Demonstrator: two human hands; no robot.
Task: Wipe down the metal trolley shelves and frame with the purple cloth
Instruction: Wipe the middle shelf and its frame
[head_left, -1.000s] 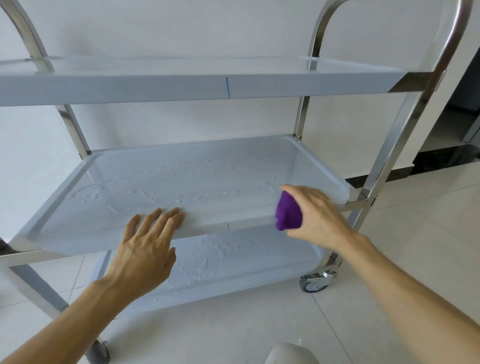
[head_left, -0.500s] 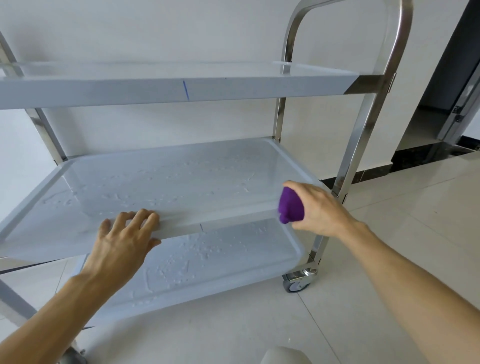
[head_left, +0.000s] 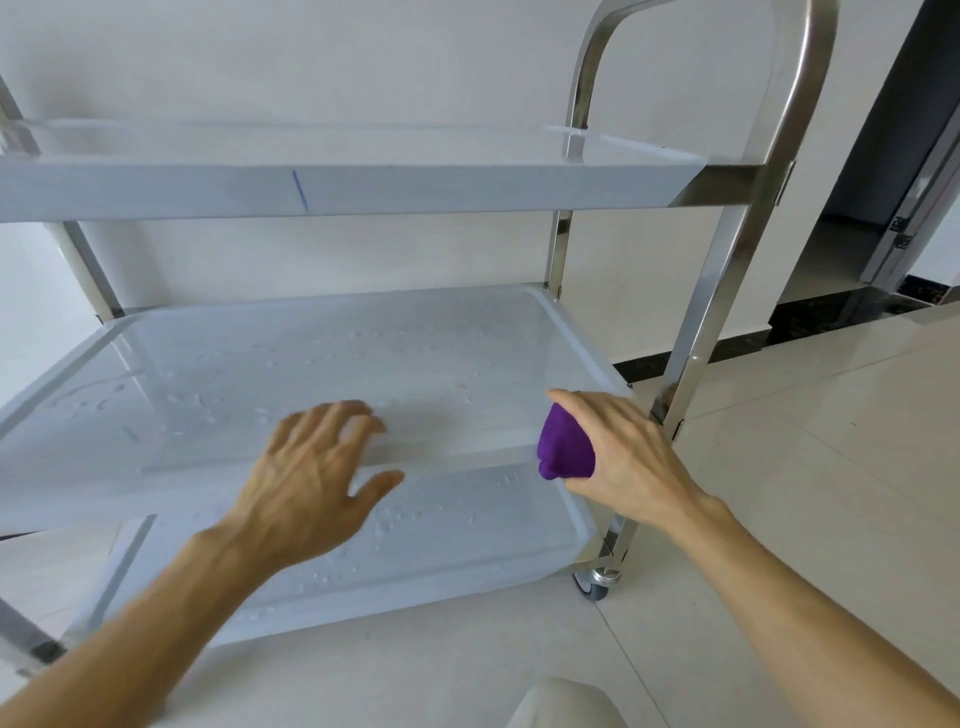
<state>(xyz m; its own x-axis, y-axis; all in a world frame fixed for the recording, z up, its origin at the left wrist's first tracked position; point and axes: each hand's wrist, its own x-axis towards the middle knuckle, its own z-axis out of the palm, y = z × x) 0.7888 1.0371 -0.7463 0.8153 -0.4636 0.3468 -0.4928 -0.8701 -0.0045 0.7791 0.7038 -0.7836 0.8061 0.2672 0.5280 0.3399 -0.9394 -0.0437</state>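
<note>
Purple cloth bunched in right hand grip – mostly hidden, left hand spread, blurred.

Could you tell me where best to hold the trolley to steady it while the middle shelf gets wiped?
Probably the middle shelf's front lip, from the near side, fingers over the top: it is a straight raised edge, and the left hand is already there.

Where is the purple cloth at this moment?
The purple cloth is bunched in the right hand, right of centre in the head view, at the front right corner of the middle shelf.
</note>
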